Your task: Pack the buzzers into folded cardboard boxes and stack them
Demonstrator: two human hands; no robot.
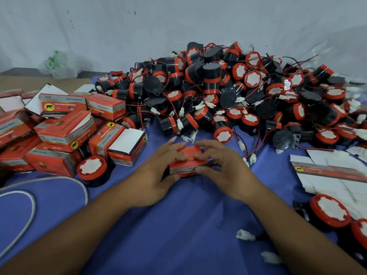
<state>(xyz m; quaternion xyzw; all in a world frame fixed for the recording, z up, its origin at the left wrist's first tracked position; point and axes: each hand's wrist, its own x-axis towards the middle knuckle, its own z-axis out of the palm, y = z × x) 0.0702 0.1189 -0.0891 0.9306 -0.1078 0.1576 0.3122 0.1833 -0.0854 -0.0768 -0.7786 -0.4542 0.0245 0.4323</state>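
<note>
A small red cardboard box (pixel 187 162) rests on the blue cloth at the centre, and both hands hold it. My left hand (pixel 158 175) grips its left end with the thumb at the front lower corner. My right hand (pixel 220 167) presses on its right side, fingers over the top flap. Whatever is inside the box is hidden. Behind it rises a big heap of black-and-red buzzers (pixel 228 92) with red wires and white plugs. A jumble of red boxes (pixel 67 132), some with their flaps up, lies at the left.
One loose buzzer (pixel 92 168) stands left of my hands; two more buzzers (pixel 329 210) sit at the right edge. Flat unfolded box blanks (pixel 329 175) are piled at the right. A grey cable (pixel 29 205) loops across the blue cloth (pixel 168 235) at the left. White plugs (pixel 245 235) lie scattered.
</note>
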